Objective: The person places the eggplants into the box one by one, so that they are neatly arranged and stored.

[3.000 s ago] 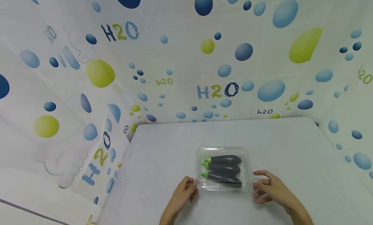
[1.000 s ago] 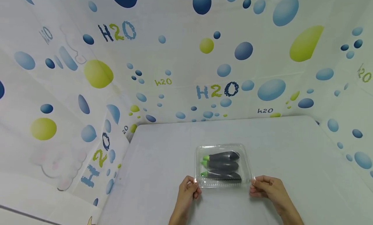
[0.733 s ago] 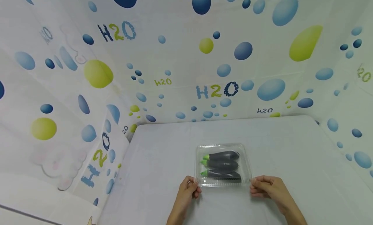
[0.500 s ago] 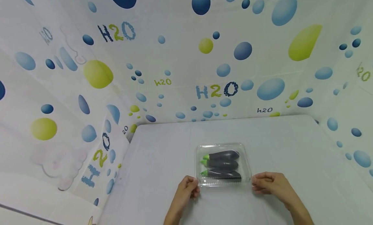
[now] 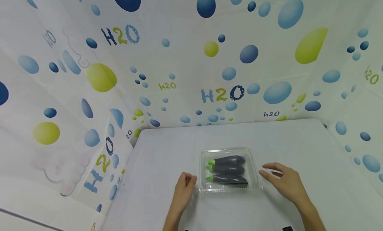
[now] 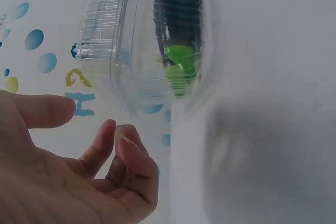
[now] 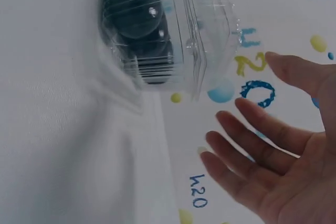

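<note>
A clear plastic clamshell box [image 5: 252,171] lies with its lid down on the white table. Inside it are three dark eggplants with green stem ends, the far one [image 5: 233,160], the middle one [image 5: 229,170] and the near one [image 5: 227,178], set side by side. My left hand [image 5: 182,192] is just off the box's left front corner, fingers loosely bent and holding nothing. Beyond the right edge, my right hand [image 5: 288,185] is held apart from the box with thumb and fingers spread. Both wrist views show a gap between fingertips and plastic.
The white table [image 5: 161,151] extends around the box. Behind it and at the sides hangs a white sheet [image 5: 185,58] printed with blue and green drops and H2O lettering. A small black object [image 5: 288,228] shows at the bottom edge beside the right forearm.
Both hands held the box's front corners and have let go; the left has drawn back to the left, the right has moved up and rightward and spread. The box has shifted slightly away since the first frame.
</note>
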The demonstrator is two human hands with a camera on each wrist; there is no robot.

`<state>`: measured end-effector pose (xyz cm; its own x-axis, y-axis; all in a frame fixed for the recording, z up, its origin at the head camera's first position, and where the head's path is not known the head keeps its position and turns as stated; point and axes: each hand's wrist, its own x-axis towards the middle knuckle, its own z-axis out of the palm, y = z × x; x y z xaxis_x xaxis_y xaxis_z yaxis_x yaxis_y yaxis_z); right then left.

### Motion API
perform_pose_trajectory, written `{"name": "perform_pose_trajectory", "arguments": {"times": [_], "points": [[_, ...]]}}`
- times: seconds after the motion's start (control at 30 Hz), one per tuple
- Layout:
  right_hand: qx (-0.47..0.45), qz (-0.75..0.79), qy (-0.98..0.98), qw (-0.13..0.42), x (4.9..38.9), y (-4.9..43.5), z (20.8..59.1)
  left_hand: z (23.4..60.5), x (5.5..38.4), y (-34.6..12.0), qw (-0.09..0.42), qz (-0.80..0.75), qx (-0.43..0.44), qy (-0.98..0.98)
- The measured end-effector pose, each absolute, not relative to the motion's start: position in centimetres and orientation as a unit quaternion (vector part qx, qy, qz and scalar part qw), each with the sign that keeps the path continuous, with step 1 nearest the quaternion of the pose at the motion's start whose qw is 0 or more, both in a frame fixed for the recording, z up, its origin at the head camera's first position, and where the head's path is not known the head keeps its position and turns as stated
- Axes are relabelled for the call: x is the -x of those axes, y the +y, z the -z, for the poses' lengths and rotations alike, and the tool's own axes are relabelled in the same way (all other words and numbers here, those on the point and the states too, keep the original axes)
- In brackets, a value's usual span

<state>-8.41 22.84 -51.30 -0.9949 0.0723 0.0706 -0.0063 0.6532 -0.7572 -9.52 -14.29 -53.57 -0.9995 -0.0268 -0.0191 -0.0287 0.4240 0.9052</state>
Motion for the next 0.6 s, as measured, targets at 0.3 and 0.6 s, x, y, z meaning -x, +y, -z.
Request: {"name": "perform_pose_trajectory", "arguments": {"times": [0.3,0.6], "points": [[-0.012,-0.360,-0.925,0.123,9.3,22.5,50.8,52.2,10.6,-14.1,-0.056,-0.508,-0.011,0.860],[-0.061,-0.288,-0.941,0.165,10.6,22.4,50.4,50.9,11.7,-14.0,-0.132,-0.392,-0.048,0.909]]}}
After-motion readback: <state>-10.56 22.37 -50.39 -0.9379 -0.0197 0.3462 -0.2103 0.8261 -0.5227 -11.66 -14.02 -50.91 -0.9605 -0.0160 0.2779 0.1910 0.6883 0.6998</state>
